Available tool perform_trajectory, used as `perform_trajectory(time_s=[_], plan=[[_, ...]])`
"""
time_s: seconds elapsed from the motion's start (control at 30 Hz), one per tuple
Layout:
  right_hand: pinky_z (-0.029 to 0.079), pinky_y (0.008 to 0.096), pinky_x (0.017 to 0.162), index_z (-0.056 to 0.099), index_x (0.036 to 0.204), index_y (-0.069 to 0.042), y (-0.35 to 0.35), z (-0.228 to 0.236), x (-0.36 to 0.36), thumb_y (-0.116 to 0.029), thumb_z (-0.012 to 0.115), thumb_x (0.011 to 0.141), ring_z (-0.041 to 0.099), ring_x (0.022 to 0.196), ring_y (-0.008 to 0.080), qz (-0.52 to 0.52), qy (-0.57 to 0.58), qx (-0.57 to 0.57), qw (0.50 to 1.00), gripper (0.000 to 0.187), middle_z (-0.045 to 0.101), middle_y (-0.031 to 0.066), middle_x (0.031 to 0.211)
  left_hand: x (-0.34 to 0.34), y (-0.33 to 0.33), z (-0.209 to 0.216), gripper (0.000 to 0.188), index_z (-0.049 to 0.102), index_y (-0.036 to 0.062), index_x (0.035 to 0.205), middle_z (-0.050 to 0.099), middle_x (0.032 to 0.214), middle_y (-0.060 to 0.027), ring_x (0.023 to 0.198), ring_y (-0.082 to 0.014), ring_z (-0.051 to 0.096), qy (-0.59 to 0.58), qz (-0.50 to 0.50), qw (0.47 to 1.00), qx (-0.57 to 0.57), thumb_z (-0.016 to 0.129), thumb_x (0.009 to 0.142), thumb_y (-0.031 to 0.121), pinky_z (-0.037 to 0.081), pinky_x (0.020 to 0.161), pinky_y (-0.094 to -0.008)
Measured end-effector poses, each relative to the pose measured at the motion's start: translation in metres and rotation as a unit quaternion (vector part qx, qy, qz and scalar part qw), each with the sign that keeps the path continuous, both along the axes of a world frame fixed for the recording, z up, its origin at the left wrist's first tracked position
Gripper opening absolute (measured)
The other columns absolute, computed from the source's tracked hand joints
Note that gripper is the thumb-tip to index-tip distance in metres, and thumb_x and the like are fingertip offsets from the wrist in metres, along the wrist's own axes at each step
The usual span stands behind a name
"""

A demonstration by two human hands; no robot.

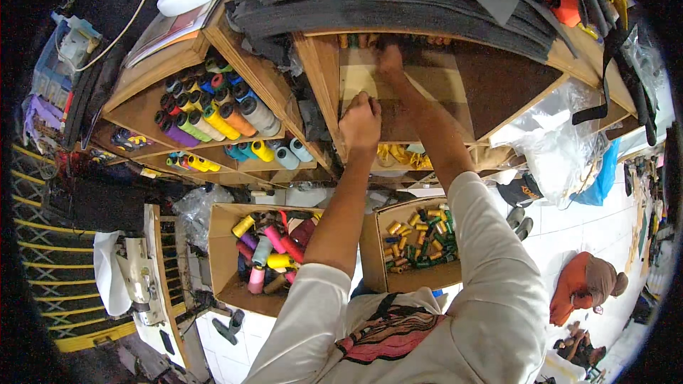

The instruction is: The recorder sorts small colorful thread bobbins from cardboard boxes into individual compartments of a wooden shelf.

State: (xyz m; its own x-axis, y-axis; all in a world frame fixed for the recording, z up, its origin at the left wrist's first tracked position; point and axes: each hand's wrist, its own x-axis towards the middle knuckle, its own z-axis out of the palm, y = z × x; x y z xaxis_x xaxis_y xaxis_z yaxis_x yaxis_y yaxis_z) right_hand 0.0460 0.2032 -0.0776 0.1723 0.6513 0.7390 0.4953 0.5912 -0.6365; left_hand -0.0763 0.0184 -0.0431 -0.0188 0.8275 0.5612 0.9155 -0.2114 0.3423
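Observation:
My right hand (389, 57) reaches deep into a wooden shelf compartment (498, 92), at the row of small thread spools (435, 40) along its back. Shadow hides its fingers, so I cannot see whether it grips a spool. Nearer the compartment's front left is my left hand (361, 121), fingers curled closed beside the wooden divider (320, 75). Whatever it may hold is hidden. A pale yellowish board or sheet (441, 82) lies on the compartment floor between the hands and the spools.
Cones of coloured thread (220, 117) fill the shelf at left. Below stand a cardboard box of large thread cones (224, 270) and a cardboard box of small spools (373, 256). Dark folded fabric (398, 0) lies on top. Plastic bags (562, 128) hang at right; a person (580, 288) is beyond.

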Motion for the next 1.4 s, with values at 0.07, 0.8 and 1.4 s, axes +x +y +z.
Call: perform_trajectory(time_s=[0.07, 0.8, 1.4], plan=[[0.053, 0.0459, 0.077, 0.056, 0.113, -0.002, -0.01, 0.008, -0.028, -0.016, 0.045, 0.091, 0.059, 0.095, 0.0323, 0.035, 0.051, -0.073, 0.995, 0.028, 0.061, 0.0146, 0.11, -0.016, -0.003, -0.005, 0.019, 0.056, 0.006, 0.086, 0.06, 0.07, -0.0111, 0.054, -0.0248, 0.06, 0.01, 0.007, 1.0, -0.017, 0.056, 0.089, 0.025, 0.051, 0.048, -0.0363], [0.047, 0.0435, 0.065, 0.063, 0.09, 0.0, 0.02, -0.014, 0.037, -0.028, 0.063, 0.083, 0.061, 0.075, 0.0341, -0.139, -0.134, -0.06, 0.979, 0.029, 0.063, 0.0193, 0.086, 0.023, -0.006, 0.015, 0.014, 0.055, 0.0067, 0.088, 0.06, 0.076, -0.0127, 0.06, -0.0255, 0.06, -0.034, -0.023, 0.996, -0.08, 0.057, 0.087, 0.021, 0.051, 0.053, -0.0354], [0.048, 0.0424, 0.066, 0.063, 0.084, -0.001, 0.037, -0.066, -0.03, -0.025, 0.062, 0.083, 0.059, 0.072, 0.0309, -0.078, -0.136, -0.189, 0.97, 0.024, 0.061, 0.0159, 0.08, -0.03, -0.003, -0.008, 0.019, 0.054, 0.0064, 0.091, 0.063, 0.077, -0.0117, 0.063, -0.0275, 0.064, 0.02, 0.027, 0.999, -0.038, 0.058, 0.087, 0.025, 0.053, 0.054, -0.0396]])
